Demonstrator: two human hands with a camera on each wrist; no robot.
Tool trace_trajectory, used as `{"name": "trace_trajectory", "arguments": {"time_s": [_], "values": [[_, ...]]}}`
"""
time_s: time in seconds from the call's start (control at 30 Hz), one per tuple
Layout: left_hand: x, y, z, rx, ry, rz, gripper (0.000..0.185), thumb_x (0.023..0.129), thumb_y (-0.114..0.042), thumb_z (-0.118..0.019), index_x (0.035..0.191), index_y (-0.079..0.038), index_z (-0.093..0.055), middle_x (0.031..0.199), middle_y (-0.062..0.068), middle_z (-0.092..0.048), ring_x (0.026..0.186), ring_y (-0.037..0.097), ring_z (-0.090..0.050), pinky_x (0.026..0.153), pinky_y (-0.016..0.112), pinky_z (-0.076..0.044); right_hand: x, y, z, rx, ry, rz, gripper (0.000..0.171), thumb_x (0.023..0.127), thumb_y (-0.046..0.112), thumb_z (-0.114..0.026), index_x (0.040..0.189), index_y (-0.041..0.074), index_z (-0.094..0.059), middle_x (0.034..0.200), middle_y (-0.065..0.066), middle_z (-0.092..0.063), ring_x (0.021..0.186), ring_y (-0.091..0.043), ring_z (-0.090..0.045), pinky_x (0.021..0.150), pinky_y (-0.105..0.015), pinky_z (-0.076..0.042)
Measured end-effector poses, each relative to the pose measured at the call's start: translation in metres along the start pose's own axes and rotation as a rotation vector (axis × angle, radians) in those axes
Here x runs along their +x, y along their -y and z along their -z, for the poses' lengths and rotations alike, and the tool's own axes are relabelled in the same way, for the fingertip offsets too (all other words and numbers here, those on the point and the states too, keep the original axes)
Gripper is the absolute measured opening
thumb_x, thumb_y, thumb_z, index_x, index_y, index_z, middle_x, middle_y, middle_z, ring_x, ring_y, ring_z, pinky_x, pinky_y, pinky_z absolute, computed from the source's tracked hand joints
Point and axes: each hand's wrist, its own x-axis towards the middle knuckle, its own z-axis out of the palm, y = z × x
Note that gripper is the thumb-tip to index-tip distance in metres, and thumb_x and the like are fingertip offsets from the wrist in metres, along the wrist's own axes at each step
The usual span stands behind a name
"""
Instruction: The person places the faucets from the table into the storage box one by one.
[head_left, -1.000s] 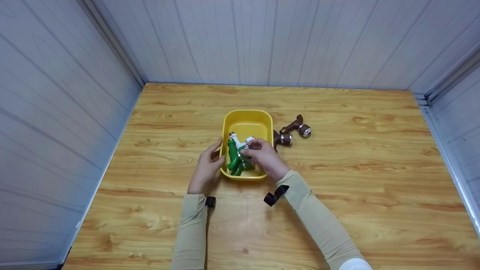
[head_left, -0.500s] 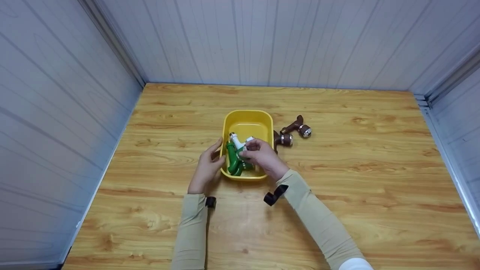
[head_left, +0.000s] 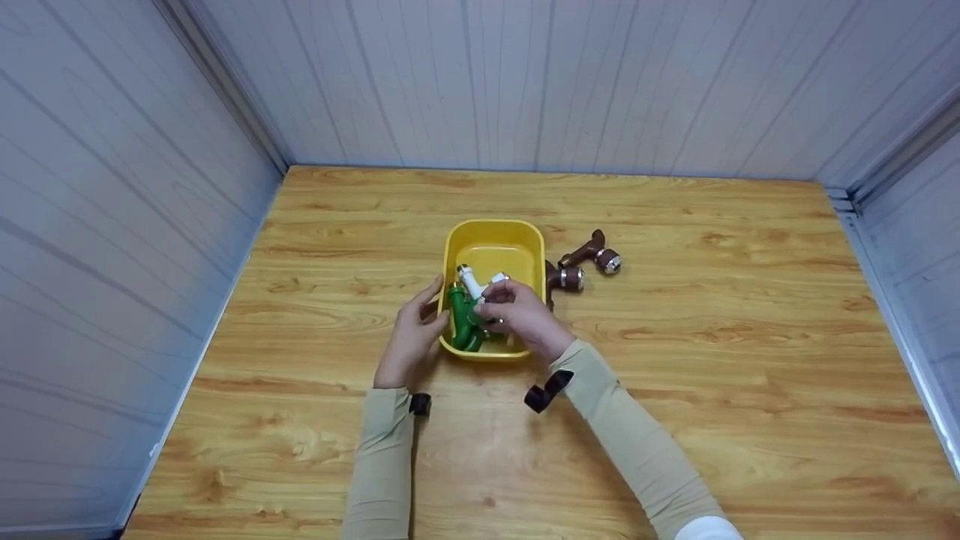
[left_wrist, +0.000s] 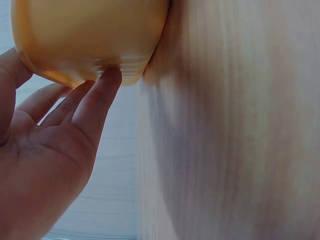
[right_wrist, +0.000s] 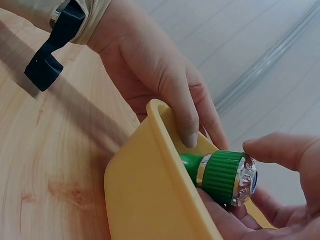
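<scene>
A yellow plastic tub (head_left: 491, 236) stands mid-table. My left hand (head_left: 411, 336) holds its left side: the thumb lies over the rim (right_wrist: 159, 112) and straight fingers (left_wrist: 95, 100) press the outer wall (left_wrist: 85, 35). My right hand (head_left: 501, 306) reaches into the tub and grips a green pipe fitting (right_wrist: 220, 177) with a shiny metal end, lifted near the tub's left rim. More green fittings (head_left: 461, 324) and a white fitting (head_left: 472, 281) lie inside the tub, partly hidden by the right hand.
Two brown fittings with metal ends (head_left: 581, 266) lie on the wooden table (head_left: 712, 360) just right of the tub. Pale panel walls close in the left, back and right sides. Both sleeves are beige, with black wrist mounts (head_left: 544, 390).
My right hand has drawn the green fitting slightly left and up inside the tub. The left hand has stayed on the tub's side.
</scene>
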Motion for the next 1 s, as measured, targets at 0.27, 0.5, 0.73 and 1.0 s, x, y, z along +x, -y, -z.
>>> {"name": "trace_trajectory", "arguments": {"time_s": [0.27,0.5,0.73,1.0], "values": [[0.000,0.001,0.000,0.026,0.000,0.009,0.058,0.090,0.008,-0.055,0.144,-0.007,-0.039,0.149,0.006,-0.037,0.127,0.030,-0.045,0.105,0.033,-0.038,0.000,0.000,0.001,-0.007,0.011,-0.007,0.028,0.085,0.000,-0.068,0.109,-0.003,-0.054,0.105,-0.013,-0.055,0.093,-0.023,-0.059,0.083,-0.040,-0.055],[0.002,0.001,0.000,0.003,-0.010,0.013,0.059,0.090,0.008,-0.057,0.144,-0.008,-0.040,0.150,0.008,-0.036,0.128,0.032,-0.045,0.105,0.033,-0.038,0.001,0.001,0.000,-0.004,0.008,-0.010,0.028,0.085,-0.002,-0.067,0.110,-0.004,-0.054,0.105,-0.012,-0.054,0.091,-0.021,-0.059,0.083,-0.039,-0.055],[-0.003,-0.014,0.001,-0.033,0.025,0.031,0.058,0.090,0.009,-0.055,0.144,-0.001,-0.036,0.151,0.014,-0.032,0.129,0.036,-0.041,0.106,0.037,-0.037,0.000,0.002,0.001,0.003,0.025,-0.006,0.029,0.087,-0.004,-0.064,0.113,-0.006,-0.052,0.106,-0.013,-0.052,0.092,-0.022,-0.058,0.086,-0.041,-0.054],[-0.004,-0.022,0.003,-0.005,0.041,0.041,0.057,0.091,0.008,-0.054,0.144,0.002,-0.034,0.150,0.017,-0.031,0.130,0.038,-0.040,0.109,0.043,-0.033,-0.004,0.007,0.003,0.015,0.032,-0.023,0.021,0.092,0.002,-0.056,0.111,-0.005,-0.052,0.109,-0.014,-0.051,0.096,-0.023,-0.056,0.088,-0.042,-0.053]]}}
